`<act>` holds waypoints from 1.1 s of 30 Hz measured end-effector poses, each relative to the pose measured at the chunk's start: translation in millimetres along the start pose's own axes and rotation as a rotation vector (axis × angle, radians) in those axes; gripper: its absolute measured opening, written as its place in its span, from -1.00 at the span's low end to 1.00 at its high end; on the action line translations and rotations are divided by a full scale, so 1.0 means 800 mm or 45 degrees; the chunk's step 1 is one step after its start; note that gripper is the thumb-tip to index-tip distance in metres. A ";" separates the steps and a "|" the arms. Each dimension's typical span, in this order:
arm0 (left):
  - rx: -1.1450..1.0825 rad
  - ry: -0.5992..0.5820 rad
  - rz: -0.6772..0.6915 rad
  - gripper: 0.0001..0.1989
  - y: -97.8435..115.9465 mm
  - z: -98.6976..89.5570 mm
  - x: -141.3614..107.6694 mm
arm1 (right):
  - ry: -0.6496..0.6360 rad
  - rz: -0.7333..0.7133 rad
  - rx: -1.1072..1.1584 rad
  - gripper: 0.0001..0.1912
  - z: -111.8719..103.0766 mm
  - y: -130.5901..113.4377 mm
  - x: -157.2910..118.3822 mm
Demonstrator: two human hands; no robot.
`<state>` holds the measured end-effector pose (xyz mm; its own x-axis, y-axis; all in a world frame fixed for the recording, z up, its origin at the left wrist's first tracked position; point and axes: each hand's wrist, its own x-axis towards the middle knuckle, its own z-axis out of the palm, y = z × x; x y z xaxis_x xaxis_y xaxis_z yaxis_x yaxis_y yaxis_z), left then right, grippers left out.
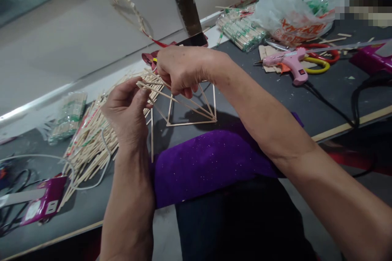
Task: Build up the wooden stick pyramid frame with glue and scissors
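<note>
A frame of thin wooden sticks [191,123], joined at its corners into triangles, is at the middle of the table. At its upper left corner, my left hand [127,108] pinches the stick ends between thumb and fingertips. My right hand [182,69] reaches over the top with its fingers curled down among the sticks. Its fingertips are partly hidden behind the hand, so exactly which stick they grip is unclear. Just beyond both hands and to the left, a pile of loose wooden sticks [94,147] covers the tabletop.
A purple cloth [202,159] lies along the near edge. On the right are a pink glue gun [295,63] with a cord and yellow-handled scissors [317,66]. Farther back stand a bottle [187,12], wrapped stick bundles [241,30] and a plastic bag [290,12].
</note>
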<state>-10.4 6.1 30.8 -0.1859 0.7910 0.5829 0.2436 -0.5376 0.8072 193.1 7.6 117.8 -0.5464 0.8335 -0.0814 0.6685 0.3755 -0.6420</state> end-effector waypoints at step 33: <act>-0.005 -0.103 -0.036 -0.75 -0.003 -0.009 -0.003 | -0.147 -0.184 -0.124 -0.79 0.012 0.004 0.020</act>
<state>-17.4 3.4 28.5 -0.1153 0.8266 0.5509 0.2357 -0.5160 0.8235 181.7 18.5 107.4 -0.6904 0.7185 -0.0844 0.6218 0.5297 -0.5769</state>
